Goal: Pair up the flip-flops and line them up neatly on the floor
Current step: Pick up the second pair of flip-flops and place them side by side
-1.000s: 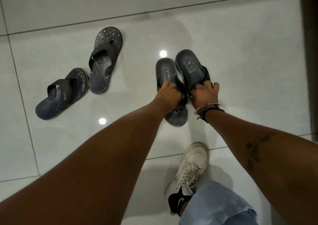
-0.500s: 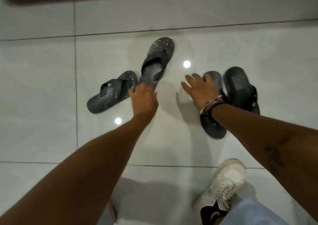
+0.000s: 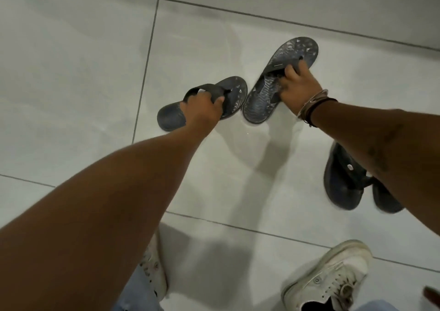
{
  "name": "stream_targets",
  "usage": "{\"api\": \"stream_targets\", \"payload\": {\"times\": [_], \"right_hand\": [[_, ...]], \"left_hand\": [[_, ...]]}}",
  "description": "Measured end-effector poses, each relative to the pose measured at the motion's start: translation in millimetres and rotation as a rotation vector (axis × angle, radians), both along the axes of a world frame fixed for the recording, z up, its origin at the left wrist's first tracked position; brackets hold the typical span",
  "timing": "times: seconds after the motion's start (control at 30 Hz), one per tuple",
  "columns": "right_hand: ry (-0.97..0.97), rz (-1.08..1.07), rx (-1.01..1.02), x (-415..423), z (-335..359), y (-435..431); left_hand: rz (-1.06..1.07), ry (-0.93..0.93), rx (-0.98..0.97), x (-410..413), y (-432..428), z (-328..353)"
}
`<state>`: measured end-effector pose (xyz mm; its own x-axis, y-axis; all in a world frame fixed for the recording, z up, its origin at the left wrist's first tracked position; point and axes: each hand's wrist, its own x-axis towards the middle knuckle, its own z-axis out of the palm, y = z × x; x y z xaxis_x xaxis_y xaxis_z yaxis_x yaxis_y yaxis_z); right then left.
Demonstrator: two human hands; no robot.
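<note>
Two dark patterned flip-flops lie near the middle of the pale tiled floor. My left hand (image 3: pixel 202 107) grips the strap of the left patterned flip-flop (image 3: pixel 235 96), whose heel points left. My right hand (image 3: pixel 301 85) is closed on the strap of the right patterned flip-flop (image 3: pixel 278 77), which points up and to the right. A second pair of plain dark flip-flops (image 3: pixel 342 179) rests side by side at the right, partly hidden under my right forearm.
My two white sneakers (image 3: pixel 333 275) stand at the bottom of the view, with blue jeans cuffs above them. Dark grout lines cross the floor tiles (image 3: pixel 71 84). A darker edge runs along the top right corner.
Both hands left the plain pair and moved to the patterned pair. Each hand has closed on a strap. The view has swung left, so the plain pair now sits at the right.
</note>
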<state>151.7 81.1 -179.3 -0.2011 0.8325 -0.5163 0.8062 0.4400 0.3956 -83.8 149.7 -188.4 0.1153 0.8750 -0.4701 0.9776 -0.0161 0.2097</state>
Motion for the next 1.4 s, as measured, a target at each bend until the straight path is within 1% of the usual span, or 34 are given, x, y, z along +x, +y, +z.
{"api": "stream_targets", "payload": {"times": [0.03,0.1,0.13,0.2,0.23,0.33,0.4,0.47,0.53,0.57,0.63,0.7,0.8,0.87,0.93,1.07,1.17,1.27,1.33,1.4], "right_hand": [[-0.041,0.009,-0.034,-6.5,-2.2,12.5],[-0.055,0.038,0.05,11.1,5.0,14.5],[-0.035,0.019,0.071,17.5,4.3,15.8],[0.005,-0.006,0.081,11.3,-1.3,15.1],[0.043,-0.011,0.078,5.3,-0.6,13.5],[0.12,-0.082,0.039,-4.7,2.9,5.9],[0.176,-0.141,0.052,-12.7,14.9,3.0],[0.227,-0.204,0.069,-24.4,27.2,7.2],[0.258,-0.296,0.041,-39.6,35.7,12.5],[0.267,-0.36,0.03,-46.9,38.2,15.3],[0.338,-0.535,0.041,-64.9,42.1,23.9],[0.468,-0.759,0.042,-88.3,44.5,37.2],[0.671,-1.091,0.038,-127.1,47.4,59.7],[0.776,-1.25,0.045,-152.3,44.2,72.6],[0.847,-1.357,0.042,-173.1,39.5,81.3],[0.852,-1.419,0.079,-200.0,20.7,90.1],[0.829,-1.458,0.073,-204.3,7.4,87.1],[0.816,-1.438,0.086,-203.3,3.4,77.1],[0.885,-1.423,0.093,-198.0,6.8,66.7],[1.03,-1.413,0.172,-192.1,17.8,54.5]], "left_hand": [[0.16,-0.062,-0.07,3.3,11.6,-10.6],[0.41,-0.235,-0.164,26.7,17.3,-9.0],[0.521,-0.325,-0.177,34.5,23.0,-7.1],[0.617,-0.379,-0.205,35.1,33.2,-6.6],[0.61,-0.353,-0.22,28.9,36.0,-8.1],[0.502,-0.264,-0.284,10.4,41.6,-9.5],[0.351,-0.133,-0.301,-2.5,46.2,0.8],[0.208,0.019,-0.264,-19.7,53.4,13.4],[0.094,0.12,-0.242,-42.2,59.8,27.0],[-0.007,0.163,-0.21,-54.8,62.9,31.3],[-0.236,0.218,-0.122,-79.2,70.7,38.7],[-0.394,0.229,-0.044,-94.9,76.0,43.4],[-0.508,0.209,-0.024,-94.6,74.6,45.8],[-0.599,0.227,-0.027,-89.1,69.8,43.8],[-0.689,0.229,-0.016,-84.3,61.7,39.8],[-0.815,0.24,0.005,-85.5,42.1,27.5],[-0.79,0.224,0.016,-90.2,35.6,22.2],[-0.786,0.227,0.03,-91.1,33.3,24.3],[-0.796,0.214,0.047,-87.9,32.4,28.2],[-0.765,0.159,0.086,-82.6,31.3,33.2]]}}
